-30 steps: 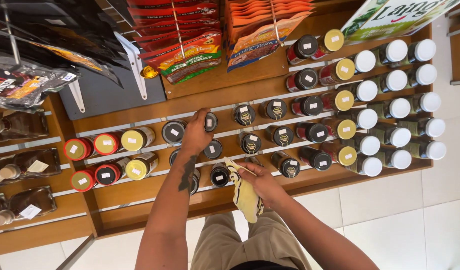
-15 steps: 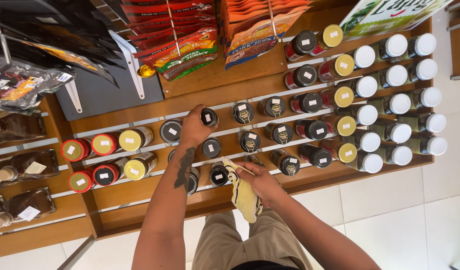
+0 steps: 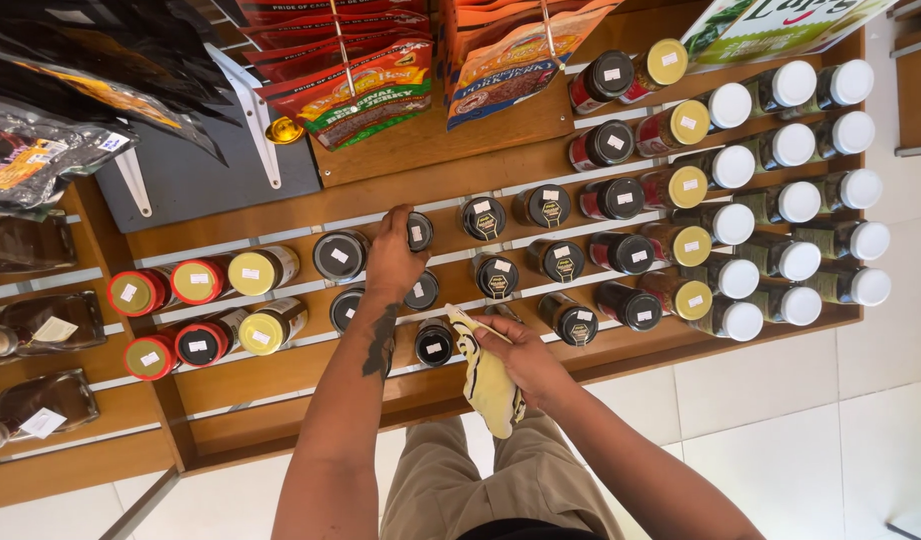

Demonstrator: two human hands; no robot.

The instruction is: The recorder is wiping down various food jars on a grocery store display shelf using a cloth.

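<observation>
Our left hand (image 3: 393, 258) grips a black-lidded glass jar (image 3: 419, 231) at twelve o'clock; our right hand (image 3: 526, 358) clutches a crumpled yellow cloth (image 3: 489, 385).

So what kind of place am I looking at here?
Most likely a shop's retail display: tiered wooden shelves carry rows of price-stickered jars with black lids and white lids, while colourful snack pouches hang from pegs above. The left hand rests on one jar.

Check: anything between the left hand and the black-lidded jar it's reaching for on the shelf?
Nothing visible. The left hand is already on the black-lidded jar, fingers around it. Neighbouring jars stand beside it, not between. The right hand holds a yellow cloth lower down, clear.
</observation>
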